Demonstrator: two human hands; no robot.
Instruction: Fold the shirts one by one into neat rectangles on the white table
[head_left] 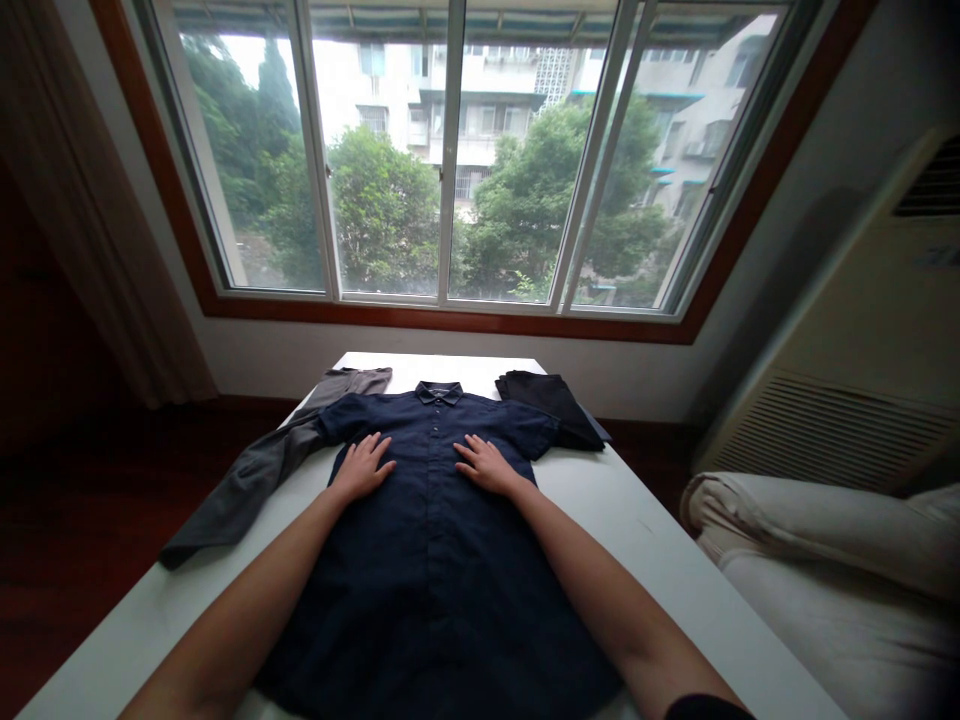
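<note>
A dark navy short-sleeved shirt (431, 560) lies spread flat, front up, its collar (439, 393) at the far end. My left hand (363, 466) rests on the left side of its chest, palm down with the fingers spread. Opposite it, my right hand (485, 463) lies flat on the right side of the chest, fingers apart. Neither hand grips the cloth. Grey trousers (277, 465) lie beside the left sleeve, partly over the table's edge. Folded black clothing (555, 405) sits by the right sleeve.
The white table (622, 530) runs toward a window (450, 200) with a wooden frame. A pale sofa (825, 560) stands close on the right, before a large air conditioner (825, 400). A curtain (112, 220) hangs at the left above a dark red floor (52, 540).
</note>
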